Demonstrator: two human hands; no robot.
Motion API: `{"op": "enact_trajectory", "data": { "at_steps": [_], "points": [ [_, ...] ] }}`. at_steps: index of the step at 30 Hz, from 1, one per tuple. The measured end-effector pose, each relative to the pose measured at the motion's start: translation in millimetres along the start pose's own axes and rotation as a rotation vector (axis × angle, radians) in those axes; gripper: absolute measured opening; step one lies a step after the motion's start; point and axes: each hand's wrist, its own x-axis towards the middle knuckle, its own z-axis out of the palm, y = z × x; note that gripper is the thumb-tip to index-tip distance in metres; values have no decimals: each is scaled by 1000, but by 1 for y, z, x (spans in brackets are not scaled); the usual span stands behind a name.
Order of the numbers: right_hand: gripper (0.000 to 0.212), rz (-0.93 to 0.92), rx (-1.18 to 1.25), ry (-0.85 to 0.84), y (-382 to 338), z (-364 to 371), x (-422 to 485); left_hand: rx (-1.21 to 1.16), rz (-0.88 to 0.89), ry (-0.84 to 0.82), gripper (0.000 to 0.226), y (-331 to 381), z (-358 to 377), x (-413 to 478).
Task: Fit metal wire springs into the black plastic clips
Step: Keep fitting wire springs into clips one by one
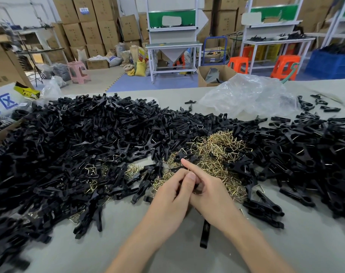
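A big heap of black plastic clips [100, 138] covers the left and middle of the grey table [152, 243]. Brass-coloured wire springs [217, 152] lie piled in the middle. My left hand [167, 196] and my right hand [209, 190] meet just in front of the springs. Their fingers are curled together around a small black clip [196, 186], mostly hidden between them. My right forefinger points out towards the springs. Whether a spring sits in the held clip cannot be seen. One black clip [204, 234] lies on the table under my right wrist.
More black clips [313, 146] are spread over the right side. A crumpled clear plastic bag [248, 95] lies at the far right of the table. A cardboard box [2, 133] stands at the left edge. Workbenches, stools and stacked cartons stand beyond the table.
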Motion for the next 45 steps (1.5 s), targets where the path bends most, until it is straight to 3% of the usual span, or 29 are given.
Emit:
{"op": "enact_trajectory", "data": {
  "at_steps": [4, 10, 11, 13, 16, 20, 22, 24, 27, 29, 31, 33, 37, 45],
  "points": [
    [54, -7, -20, 27, -1, 0, 0, 29, 44, 21, 18, -2, 1, 0],
    [9, -26, -113, 75, -4, -6, 1, 124, 73, 120, 21, -12, -4, -1],
    [11, -14, -97, 91, -6, -7, 0, 170, 75, 161, 25, -14, -5, 0],
    [33, 70, -13, 141, -11, -10, -2, 244, 70, 266, 29, -18, -10, 3],
    [44, 177, 399, 275, -23, -32, 12, 299, 57, 386, 23, -24, -21, 5],
    [57, 122, 1305, 595, -42, -124, 52, 369, -28, 459, 18, -35, -33, 7],
    [69, 95, 1434, 584, -49, -151, 64, 440, -66, 503, 22, -37, -37, 9],
    [68, 146, 1357, 504, -46, -146, 65, 546, -101, 532, 23, -38, -40, 10],
    [36, 221, 1044, 384, -31, -98, 51, 669, -171, 456, 26, -41, -42, 12],
    [19, 225, 676, 349, -18, -60, 36, 769, -192, 376, 31, -42, -41, 11],
    [23, 155, 211, 305, -3, -31, 23, 836, -189, 328, 36, -42, -40, 11],
    [31, 56, -90, 223, 7, -15, 18, 833, -195, 326, 39, -42, -40, 13],
    [33, -15, -215, 167, 13, -14, 15, 803, -239, 321, 41, -40, -43, 37],
    [30, 23, -131, 195, 8, -17, 13, 899, -426, 9, 44, -41, -49, 113]
  ]
}}
